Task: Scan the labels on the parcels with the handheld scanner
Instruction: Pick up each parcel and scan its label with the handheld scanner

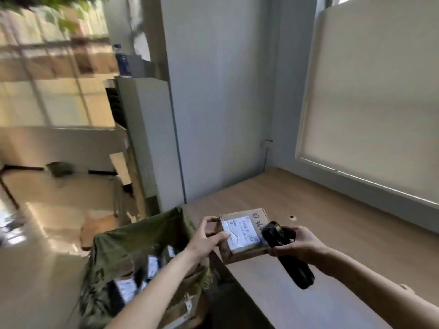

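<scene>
Head view: a small cardboard parcel is held by the left hand above the near corner of a wooden surface. The grip of this hand is closed on the left edge of the parcel, with the thumb laid on the top face and the curled fingers placed at the far left corner. A white label is stuck on the top face, just to the right of this grip, and black handwriting is seen on the cardboard beyond the label.

A black handheld scanner is held by the right hand. The grip of the right hand is wrapped around the body of the scanner, and the fingers are curled over it. The head of the scanner is pointed to the left of this grip, over the right edge of the parcel and near the label; whether it touches the parcel cannot be told. The handle is hanging down below the grip.

Below the left grip, beside the surface, an open green bag is seen. More parcels with white labels are lying inside it, but they are blurred.
</scene>
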Motion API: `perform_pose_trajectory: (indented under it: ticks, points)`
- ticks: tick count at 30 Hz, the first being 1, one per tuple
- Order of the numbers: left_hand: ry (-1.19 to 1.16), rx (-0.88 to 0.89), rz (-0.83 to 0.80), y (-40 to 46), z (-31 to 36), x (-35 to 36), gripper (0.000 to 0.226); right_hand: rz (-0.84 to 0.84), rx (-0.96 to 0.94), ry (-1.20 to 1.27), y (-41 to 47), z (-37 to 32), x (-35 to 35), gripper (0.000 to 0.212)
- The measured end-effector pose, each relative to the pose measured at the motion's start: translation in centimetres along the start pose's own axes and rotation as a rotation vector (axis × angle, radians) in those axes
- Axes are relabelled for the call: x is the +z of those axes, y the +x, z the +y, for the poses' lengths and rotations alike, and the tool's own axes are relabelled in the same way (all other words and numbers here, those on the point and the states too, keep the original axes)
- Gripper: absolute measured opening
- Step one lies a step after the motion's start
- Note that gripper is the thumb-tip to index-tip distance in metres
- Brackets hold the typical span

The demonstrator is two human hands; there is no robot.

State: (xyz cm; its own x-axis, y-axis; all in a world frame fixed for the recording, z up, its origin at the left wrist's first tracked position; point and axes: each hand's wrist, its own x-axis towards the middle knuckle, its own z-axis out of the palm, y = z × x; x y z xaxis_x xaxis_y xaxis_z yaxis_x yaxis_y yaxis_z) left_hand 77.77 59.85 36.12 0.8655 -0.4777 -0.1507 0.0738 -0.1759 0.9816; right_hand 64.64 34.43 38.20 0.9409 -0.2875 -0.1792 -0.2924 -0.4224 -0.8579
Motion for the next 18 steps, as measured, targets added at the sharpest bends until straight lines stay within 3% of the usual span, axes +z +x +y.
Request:
perform_pose_trajectory:
  ticks: [6,10,18]
  points:
    - [-0.023,-0.104,0.244,2.6,-5.2,-14.9,0.042,-0.277,-0.099,-0.054,12.8,-5.5,12.9,0.044]
    - [-0.047,-0.217,0.410,5.8,-8.8,-22.5,0.054,-0.394,-0.099,-0.078,21.2,-7.9,20.3,0.049]
    - [-0.158,-0.372,0.635,14.1,-15.9,-30.3,0.064,-0.532,-0.036,-0.166,34.4,-7.5,29.4,0.049]
